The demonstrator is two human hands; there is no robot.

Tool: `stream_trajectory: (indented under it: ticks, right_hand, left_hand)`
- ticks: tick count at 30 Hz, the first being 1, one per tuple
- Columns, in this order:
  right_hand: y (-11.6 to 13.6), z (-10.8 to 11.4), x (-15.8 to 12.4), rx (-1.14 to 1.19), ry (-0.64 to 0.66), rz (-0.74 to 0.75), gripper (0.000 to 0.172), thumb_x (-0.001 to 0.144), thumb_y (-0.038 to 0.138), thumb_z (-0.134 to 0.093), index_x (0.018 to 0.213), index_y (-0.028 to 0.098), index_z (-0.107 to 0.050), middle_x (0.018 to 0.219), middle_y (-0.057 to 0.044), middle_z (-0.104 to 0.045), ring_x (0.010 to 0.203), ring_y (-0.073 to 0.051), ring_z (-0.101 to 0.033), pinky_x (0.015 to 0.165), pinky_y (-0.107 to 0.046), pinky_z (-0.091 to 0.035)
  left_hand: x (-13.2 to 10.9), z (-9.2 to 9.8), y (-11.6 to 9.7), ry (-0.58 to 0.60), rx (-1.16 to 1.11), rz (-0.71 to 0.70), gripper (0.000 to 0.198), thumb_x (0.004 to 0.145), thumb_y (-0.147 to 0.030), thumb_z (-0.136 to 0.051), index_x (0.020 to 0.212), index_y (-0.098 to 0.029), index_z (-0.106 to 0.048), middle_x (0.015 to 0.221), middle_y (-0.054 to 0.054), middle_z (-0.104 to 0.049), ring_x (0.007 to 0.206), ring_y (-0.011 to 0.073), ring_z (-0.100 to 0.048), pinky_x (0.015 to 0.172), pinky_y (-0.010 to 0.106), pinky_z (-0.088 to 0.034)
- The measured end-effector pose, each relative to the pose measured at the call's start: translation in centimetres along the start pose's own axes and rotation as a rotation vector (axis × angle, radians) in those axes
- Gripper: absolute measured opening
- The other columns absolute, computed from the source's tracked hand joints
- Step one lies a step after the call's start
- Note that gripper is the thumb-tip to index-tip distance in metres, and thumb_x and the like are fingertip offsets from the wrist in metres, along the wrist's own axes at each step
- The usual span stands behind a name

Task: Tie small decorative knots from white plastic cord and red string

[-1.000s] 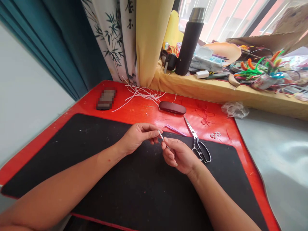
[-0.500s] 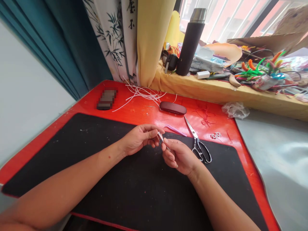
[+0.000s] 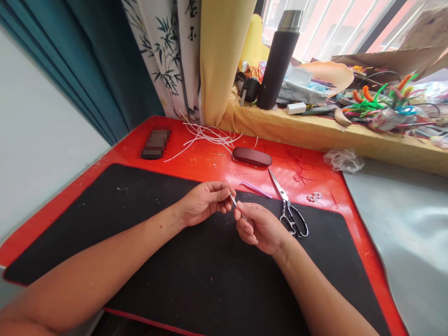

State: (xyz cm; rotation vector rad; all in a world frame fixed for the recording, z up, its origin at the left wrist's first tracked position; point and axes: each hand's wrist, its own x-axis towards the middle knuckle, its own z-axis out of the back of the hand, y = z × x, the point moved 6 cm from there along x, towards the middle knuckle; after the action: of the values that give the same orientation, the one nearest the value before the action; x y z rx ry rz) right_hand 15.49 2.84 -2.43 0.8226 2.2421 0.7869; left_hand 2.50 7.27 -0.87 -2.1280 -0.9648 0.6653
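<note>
My left hand (image 3: 205,201) and my right hand (image 3: 261,227) meet over the black mat (image 3: 140,261) on the red table (image 3: 210,163). Both pinch a short thin white strip (image 3: 235,203) that runs between their fingertips. The fingers of each hand are curled and pressed on the strip. Silver scissors with black handles (image 3: 289,210) lie closed just right of my right hand. A small pink strip (image 3: 255,188) lies on the table beyond my fingers.
A loose bundle of white strips (image 3: 210,135), a dark red oval case (image 3: 252,156) and a blurred dark object (image 3: 156,143) lie at the table's far side. A black flask (image 3: 278,58) and craft clutter stand on the yellow sill. Crumpled plastic (image 3: 343,160) sits at the right.
</note>
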Motion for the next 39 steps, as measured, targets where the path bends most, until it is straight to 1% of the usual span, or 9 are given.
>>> stream_trajectory:
  ticks: [9, 13, 22, 28, 34, 39]
  right_hand:
    - [0.03, -0.17, 0.04, 0.009, 0.002, -0.013, 0.039, 0.089, 0.051, -0.079, 0.082, 0.015, -0.068, 0.045, 0.008, -0.05, 0.032, -0.005, -0.036, 0.035, -0.018, -0.023]
    - [0.01, -0.04, 0.04, 0.018, -0.003, -0.015, 0.038, 0.088, 0.049, -0.081, 0.081, 0.014, -0.069, 0.045, 0.008, -0.051, 0.032, -0.005, -0.037, 0.035, -0.018, -0.023]
    - [-0.07, -0.13, -0.02, 0.026, 0.001, -0.01, 0.037, 0.089, 0.049, -0.08, 0.082, 0.014, -0.069, 0.046, 0.008, -0.051, 0.032, -0.005, -0.037, 0.035, -0.018, -0.024]
    - [-0.13, -0.05, 0.02, 0.026, 0.001, -0.013, 0.037, 0.089, 0.049, -0.079, 0.082, 0.014, -0.069, 0.046, 0.008, -0.051, 0.032, -0.005, -0.036, 0.035, -0.018, -0.024]
    - [-0.12, -0.07, 0.03, 0.035, 0.009, -0.009, 0.035, 0.09, 0.047, -0.079, 0.082, 0.014, -0.07, 0.046, 0.007, -0.052, 0.033, -0.006, -0.038, 0.035, -0.018, -0.024]
    - [0.04, -0.21, 0.04, 0.033, 0.0, -0.008, 0.037, 0.089, 0.049, -0.08, 0.081, 0.015, -0.069, 0.046, 0.008, -0.051, 0.033, -0.005, -0.037, 0.035, -0.018, -0.023]
  left_hand:
    - [0.16, 0.36, 0.25, -0.007, -0.031, 0.024, 0.032, 0.075, -0.033, -0.097, 0.085, -0.009, -0.079, 0.073, 0.006, -0.073, 0.063, 0.0102, -0.068, 0.063, 0.018, -0.055]
    - [0.23, 0.5, 0.28, -0.012, -0.026, 0.037, 0.033, 0.073, -0.033, -0.098, 0.085, -0.009, -0.08, 0.075, 0.006, -0.075, 0.064, 0.0098, -0.07, 0.064, 0.015, -0.056]
    - [0.33, 0.74, 0.25, -0.035, -0.017, 0.024, 0.032, 0.072, -0.032, -0.098, 0.084, -0.009, -0.08, 0.075, 0.006, -0.074, 0.062, 0.0093, -0.069, 0.062, 0.016, -0.057]
    - [0.34, 0.61, 0.1, -0.034, -0.018, 0.02, 0.034, 0.07, -0.033, -0.099, 0.083, -0.009, -0.08, 0.075, 0.005, -0.074, 0.063, 0.0085, -0.069, 0.064, 0.014, -0.058]
    - [0.28, 0.38, -0.04, -0.063, -0.026, 0.003, 0.034, 0.068, -0.032, -0.101, 0.08, -0.008, -0.08, 0.073, 0.005, -0.075, 0.06, 0.0079, -0.069, 0.062, 0.013, -0.057]
    - [0.25, 0.35, 0.05, -0.076, -0.044, -0.01, 0.033, 0.071, -0.031, -0.099, 0.086, -0.008, -0.081, 0.072, 0.006, -0.075, 0.062, 0.0087, -0.069, 0.063, 0.014, -0.058]
